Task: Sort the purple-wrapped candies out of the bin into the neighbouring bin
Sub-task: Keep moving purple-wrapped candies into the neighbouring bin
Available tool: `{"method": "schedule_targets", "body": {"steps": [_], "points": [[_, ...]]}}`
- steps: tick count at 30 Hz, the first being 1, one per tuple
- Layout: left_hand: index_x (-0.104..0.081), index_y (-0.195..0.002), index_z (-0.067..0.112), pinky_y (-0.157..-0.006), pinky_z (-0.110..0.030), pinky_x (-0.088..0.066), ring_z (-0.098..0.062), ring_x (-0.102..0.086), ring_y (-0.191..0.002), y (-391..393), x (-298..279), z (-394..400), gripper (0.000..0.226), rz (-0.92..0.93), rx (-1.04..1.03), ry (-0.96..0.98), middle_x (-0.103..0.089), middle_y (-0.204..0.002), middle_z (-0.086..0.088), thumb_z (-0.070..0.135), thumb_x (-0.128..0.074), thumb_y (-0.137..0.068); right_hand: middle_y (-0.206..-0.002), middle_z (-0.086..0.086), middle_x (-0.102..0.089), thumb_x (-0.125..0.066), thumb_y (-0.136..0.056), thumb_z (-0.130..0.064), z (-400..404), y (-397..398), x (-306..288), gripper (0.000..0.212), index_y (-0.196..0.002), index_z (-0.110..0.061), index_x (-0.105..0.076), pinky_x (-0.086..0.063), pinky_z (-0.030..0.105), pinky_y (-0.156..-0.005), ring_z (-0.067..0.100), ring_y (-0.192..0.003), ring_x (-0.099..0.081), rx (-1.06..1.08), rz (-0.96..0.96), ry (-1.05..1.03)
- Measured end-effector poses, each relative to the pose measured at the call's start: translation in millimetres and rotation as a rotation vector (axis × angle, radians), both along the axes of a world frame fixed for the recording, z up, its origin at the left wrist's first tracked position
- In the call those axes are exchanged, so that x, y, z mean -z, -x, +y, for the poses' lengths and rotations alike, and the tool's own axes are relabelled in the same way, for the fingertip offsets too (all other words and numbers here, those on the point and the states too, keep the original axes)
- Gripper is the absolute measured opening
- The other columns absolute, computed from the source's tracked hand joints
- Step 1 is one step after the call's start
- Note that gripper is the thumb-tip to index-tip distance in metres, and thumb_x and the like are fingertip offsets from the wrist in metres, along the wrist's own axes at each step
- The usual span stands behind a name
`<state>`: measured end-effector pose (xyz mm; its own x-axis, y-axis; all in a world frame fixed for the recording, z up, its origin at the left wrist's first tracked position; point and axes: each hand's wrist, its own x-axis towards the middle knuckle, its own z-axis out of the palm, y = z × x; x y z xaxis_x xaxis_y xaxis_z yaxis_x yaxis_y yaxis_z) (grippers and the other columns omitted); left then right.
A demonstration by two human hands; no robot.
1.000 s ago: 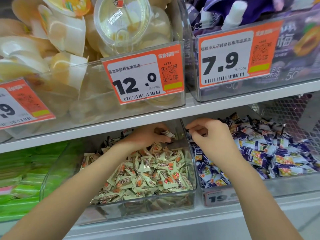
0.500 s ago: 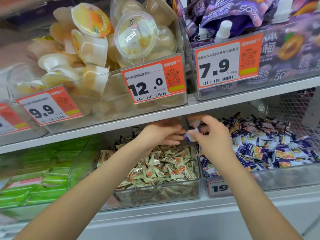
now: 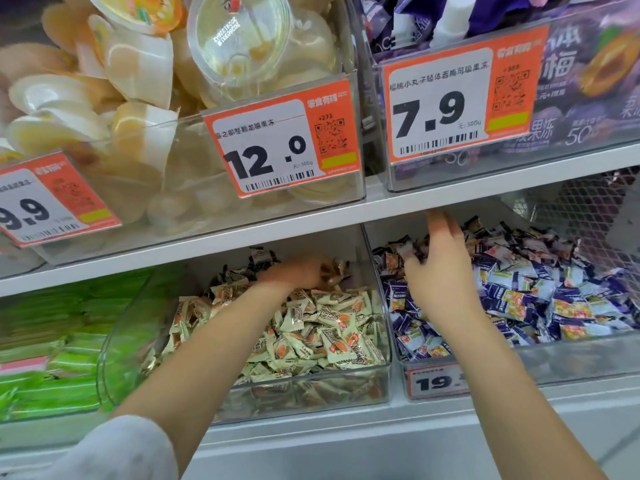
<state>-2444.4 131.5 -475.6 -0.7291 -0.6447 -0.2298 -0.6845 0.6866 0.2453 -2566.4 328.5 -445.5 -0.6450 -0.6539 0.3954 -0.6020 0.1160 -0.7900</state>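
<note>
**Clerk:** Head view, item one: your hands?

**Me:** Left hand (image 3: 304, 271): deep at the back of the cream-candy bin (image 3: 377, 382), fingers curled into the pile. Something brown-wrapped shows at the fingertips; I cannot tell whether I pinch it or only touch it. Right hand (image 3: 440, 268): over the purple-candy bin (image 3: 554, 358), fingers spread and relaxed, holding nothing I can see.

**Clerk:** Item two: the purple-wrapped candies?

**Me:** The purple-wrapped candies (image 3: 512, 299) lie heaped in the right bin, under and to the right of my right hand. Any stray purple ones among the cream candies (image 3: 311, 337) are hidden by my left hand or blurred; none is plain.

**Clerk:** Item three: the relation the next move depends on?

**Me:** The two bins touch along one clear divider wall (image 3: 375, 271), running front to back. My left hand sits just left of it, my right just right. I judge the left hand nearer any stray, and the carry is a short hop rightward over that wall.
</note>
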Motion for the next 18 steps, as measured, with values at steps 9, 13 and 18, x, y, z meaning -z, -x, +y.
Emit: {"method": "schedule_targets", "body": {"steps": [9,13,18], "points": [[-0.03,-0.146,0.029,-0.099,-0.027,-0.034,-0.025,-0.04,-0.132,10,9,-31,0.087,-0.089,0.041,-0.117,-0.039,-0.148,-0.001,0.02,-0.079,-0.074,-0.131,0.014,-0.043,-0.059,-0.085,0.001,-19,-1,-2,0.054,-0.135,-0.011,-0.041,-0.034,0.026,-0.076,0.033,-0.105,-0.05,-0.028,-0.07,-0.051],[-0.025,-0.146,0.036,-0.105,-0.032,-0.035,-0.02,-0.039,-0.131,14,3,-26,0.078,-0.057,0.061,-0.219,-0.037,-0.149,0.003,0.029,-0.07,-0.082,-0.119,0.016,-0.048,-0.058,-0.085,0.001,-28,-9,-5,0.045,-0.127,-0.008,-0.046,-0.042,0.037,-0.084,0.03,-0.087,-0.049,-0.058,-0.115,-0.051],[-0.06,-0.105,0.014,-0.084,-0.03,-0.042,-0.02,-0.055,-0.098,26,-2,-21,0.029,-0.055,0.037,-0.205,-0.06,-0.112,-0.006,0.03,-0.037,-0.099,-0.117,0.016,-0.055,-0.054,-0.084,0.004,-38,-15,-4,0.042,-0.125,-0.005,-0.051,-0.036,0.024,-0.069,0.031,-0.094,-0.054,-0.065,-0.145,-0.029]]}}
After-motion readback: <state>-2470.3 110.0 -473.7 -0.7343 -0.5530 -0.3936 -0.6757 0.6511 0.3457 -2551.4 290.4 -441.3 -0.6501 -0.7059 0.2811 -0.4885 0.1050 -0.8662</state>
